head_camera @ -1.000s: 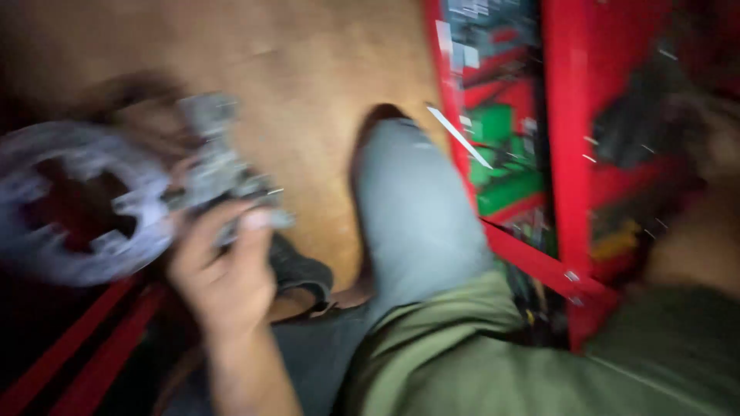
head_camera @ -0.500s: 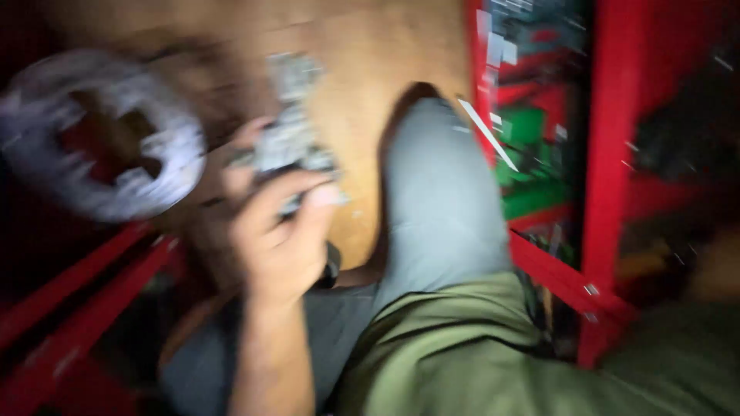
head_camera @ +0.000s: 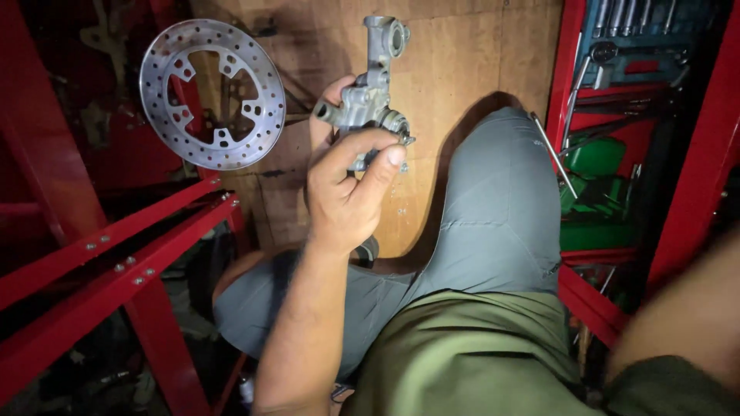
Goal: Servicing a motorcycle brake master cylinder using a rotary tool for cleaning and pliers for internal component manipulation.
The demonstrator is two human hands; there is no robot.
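Just one caliper (head_camera: 368, 98) in left hand (head_camera: 347, 196).

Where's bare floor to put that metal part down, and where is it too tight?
Bare wooden board lies between the metal part in the left hand and the red tool cabinet, above the raised knee. A smaller patch sits under the brake disc, beside the red frame. The cabinet shelves are crowded with tools.
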